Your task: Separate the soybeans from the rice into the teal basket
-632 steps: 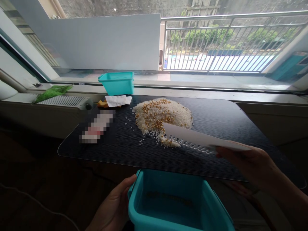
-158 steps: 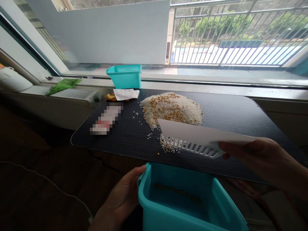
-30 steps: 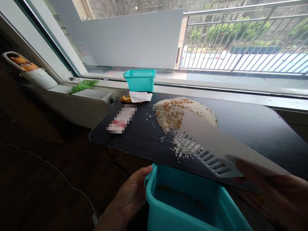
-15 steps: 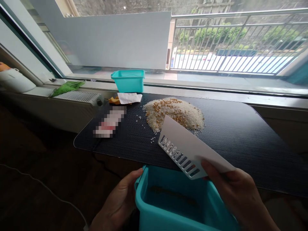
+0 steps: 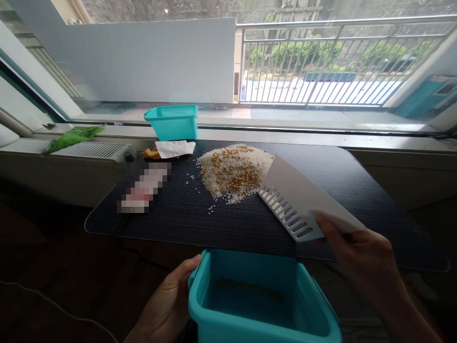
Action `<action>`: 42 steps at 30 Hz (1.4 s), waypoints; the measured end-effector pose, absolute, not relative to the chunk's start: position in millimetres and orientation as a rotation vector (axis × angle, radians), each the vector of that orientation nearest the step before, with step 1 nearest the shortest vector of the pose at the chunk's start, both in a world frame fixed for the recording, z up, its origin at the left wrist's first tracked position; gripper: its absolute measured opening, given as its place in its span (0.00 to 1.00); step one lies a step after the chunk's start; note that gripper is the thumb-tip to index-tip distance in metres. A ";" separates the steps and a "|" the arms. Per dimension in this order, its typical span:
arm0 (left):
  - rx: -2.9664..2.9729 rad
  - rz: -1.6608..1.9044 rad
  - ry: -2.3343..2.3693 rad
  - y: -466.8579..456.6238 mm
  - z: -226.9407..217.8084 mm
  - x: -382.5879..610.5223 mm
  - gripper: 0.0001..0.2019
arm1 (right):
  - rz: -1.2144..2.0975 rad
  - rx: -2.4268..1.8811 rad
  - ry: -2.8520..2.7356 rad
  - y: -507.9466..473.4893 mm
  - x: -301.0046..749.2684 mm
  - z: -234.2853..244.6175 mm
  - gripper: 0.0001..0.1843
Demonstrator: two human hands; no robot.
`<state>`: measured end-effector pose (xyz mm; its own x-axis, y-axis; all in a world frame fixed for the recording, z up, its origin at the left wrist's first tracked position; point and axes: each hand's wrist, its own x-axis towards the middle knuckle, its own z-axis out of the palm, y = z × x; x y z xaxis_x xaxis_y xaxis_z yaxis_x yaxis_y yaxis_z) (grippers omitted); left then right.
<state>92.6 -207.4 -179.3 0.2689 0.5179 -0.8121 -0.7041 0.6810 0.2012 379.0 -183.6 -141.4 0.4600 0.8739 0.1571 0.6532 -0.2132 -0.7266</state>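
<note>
My right hand point(image 5: 360, 250) is closed on a white slotted plastic scoop point(image 5: 300, 202), held tilted above the black table point(image 5: 357, 190). The scoop's far corner reaches the right side of a heap of white rice mixed with yellow beans point(image 5: 233, 169). My left hand point(image 5: 167, 305) grips the left rim of a teal plastic bin point(image 5: 260, 305) held below the table's front edge. A thin line of yellow beans lies on the bin's bottom.
A second teal bin point(image 5: 173, 121) stands on the window ledge behind the table. White paper point(image 5: 174, 148) and an orange scrap lie at the table's back left. A green cloth point(image 5: 73, 138) rests on the radiator. A few grains lie loose left of the heap.
The scoop has lifted from over the near bin and swung back right to the heap's right side. The small pile of grains at the table's front is gone. The left hand still holds the bin.
</note>
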 end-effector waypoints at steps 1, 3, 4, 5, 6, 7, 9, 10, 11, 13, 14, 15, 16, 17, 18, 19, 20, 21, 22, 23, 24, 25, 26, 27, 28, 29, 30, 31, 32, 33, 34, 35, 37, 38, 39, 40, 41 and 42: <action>-0.236 0.826 0.990 -207.4 -179.4 93.0 0.14 | 0.366 -1.976 -1.244 -182.4 381.7 -139.2 0.16; -0.274 0.816 0.974 -207.3 -179.5 94.0 0.14 | 0.348 -2.012 -1.184 -180.5 386.7 -135.0 0.16; -0.290 0.810 0.972 -207.3 -179.4 94.4 0.14 | 0.332 -2.021 -1.163 -180.0 389.2 -133.4 0.16; -0.301 0.805 0.973 -207.5 -179.4 94.8 0.13 | 0.311 -2.024 -1.150 -179.6 391.8 -132.3 0.15; -0.302 0.801 0.979 -207.8 -179.5 95.1 0.11 | 0.290 -2.025 -1.146 -179.4 394.7 -131.6 0.14; -0.296 0.796 0.987 -208.2 -179.6 95.3 0.10 | 0.276 -2.026 -1.152 -179.1 397.9 -131.5 0.14; -0.277 0.788 0.993 -209.0 -180.1 95.5 0.07 | 0.252 -2.027 -1.183 -178.3 405.2 -132.3 0.15; -0.274 0.781 0.988 -209.3 -180.5 95.6 0.06 | 0.237 -2.029 -1.199 -177.6 409.0 -132.9 0.15; -0.286 0.775 0.972 -209.3 -181.0 95.8 0.06 | 0.220 -2.032 -1.211 -176.8 412.7 -133.4 0.15; -0.303 0.773 0.961 -209.0 -182.2 96.3 0.07 | 0.194 -2.034 -1.224 -174.7 419.3 -133.7 0.16; -0.303 0.773 0.965 -208.7 -182.9 96.8 0.07 | 0.190 -2.036 -1.225 -173.5 421.9 -133.3 0.16; -0.296 0.771 0.972 -208.4 -183.6 97.3 0.07 | 0.191 -2.036 -1.227 -172.4 424.1 -132.5 0.16; -0.287 0.766 0.976 -208.2 -184.4 98.0 0.07 | 0.195 -2.035 -1.232 -171.3 425.8 -131.4 0.16; -0.278 0.760 0.972 -208.2 -185.3 98.9 0.07 | 0.201 -2.033 -1.241 -170.3 427.1 -130.2 0.17; -0.268 0.756 0.966 -208.4 -186.1 100.0 0.06 | 0.205 -2.031 -1.247 -169.3 428.0 -129.0 0.17; -0.259 0.750 0.957 -208.6 -186.8 101.4 0.05 | 0.208 -2.028 -1.254 -168.5 428.6 -127.9 0.17; -0.252 0.744 0.947 -209.0 -187.3 103.0 0.05 | 0.210 -2.024 -1.257 -168.0 429.1 -126.9 0.18; -0.248 0.740 0.938 -209.5 -187.5 104.9 0.05 | 0.208 -2.022 -1.259 -167.7 429.5 -126.3 0.18; -0.247 0.737 0.929 -209.9 -187.6 106.9 0.05 | 0.207 -2.019 -1.259 -167.9 429.9 -125.9 0.19; -0.249 0.731 0.921 -210.4 -187.4 109.1 0.06 | 0.207 -2.014 -1.261 -168.6 430.3 -125.9 0.19; -0.254 0.726 0.913 -210.8 -187.0 111.3 0.06 | 0.207 -2.010 -1.264 -169.8 430.9 -126.1 0.20; -0.256 0.723 0.909 -211.1 -186.6 113.5 0.07 | 0.209 -2.007 -1.267 -171.6 431.6 -126.6 0.20; -0.253 0.719 0.911 -211.3 -186.2 115.7 0.07 | 0.212 -2.004 -1.272 -173.9 432.5 -127.2 0.20; -0.243 0.713 0.919 -211.4 -185.9 117.7 0.07 | 0.215 -1.998 -1.280 -176.6 433.4 -127.9 0.20; -0.229 0.708 0.930 -211.4 -185.6 119.7 0.06 | 0.221 -1.987 -1.295 -179.6 434.4 -128.6 0.19; -0.209 0.707 0.945 -211.3 -185.5 121.6 0.05 | 0.236 -1.974 -1.317 -182.6 435.4 -129.2 0.18; -0.186 0.704 0.961 -211.1 -185.4 123.4 0.04 | 0.258 -1.959 -1.344 -185.2 436.3 -129.8 0.17; -0.166 0.701 0.974 -211.0 -185.3 125.1 0.03 | 0.278 -1.940 -1.373 -187.3 437.0 -130.2 0.16; -0.151 0.698 0.984 -210.8 -185.2 126.8 0.03 | 0.294 -1.917 -1.399 -188.6 437.5 -130.5 0.16; -0.144 0.695 0.987 -210.7 -185.1 128.3 0.04 | 0.293 -1.891 -1.418 -188.8 437.8 -130.6 0.16; -0.145 0.695 0.988 -210.6 -185.0 129.6 0.04 | 0.287 -1.867 -1.432 -187.8 437.8 -130.7 0.16; -0.147 0.695 0.986 -210.5 -184.9 130.7 0.04 | 0.276 -1.841 -1.443 -185.8 437.5 -130.8 0.16; -0.150 0.701 0.977 -210.2 -185.4 132.3 0.03 | 0.270 -1.797 -1.466 -179.3 436.2 -131.5 0.16; -0.148 0.704 0.970 -210.1 -186.0 132.7 0.03 | 0.282 -1.786 -1.480 -175.5 435.4 -132.2 0.16; -0.142 0.706 0.961 -210.0 -186.8 132.9 0.03 | 0.299 -1.777 -1.498 -171.8 434.6 -133.1 0.16; -0.133 0.708 0.954 -209.9 -187.7 132.9 0.03 | 0.319 -1.768 -1.518 -168.5 434.0 -134.1 0.16; -0.124 0.707 0.948 -209.9 -188.7 132.8 0.04 | 0.334 -1.760 -1.539 -165.8 433.7 -134.9 0.17; -0.119 0.706 0.949 -209.9 -189.4 132.6 0.04 | 0.352 -1.755 -1.561 -164.1 433.7 -135.5 0.17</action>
<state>132.6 -209.9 -189.4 0.3790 0.5012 -0.7779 -0.6016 0.7722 0.2045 433.7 -164.1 -135.5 0.2194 0.9383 0.2673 0.7326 0.0225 -0.6802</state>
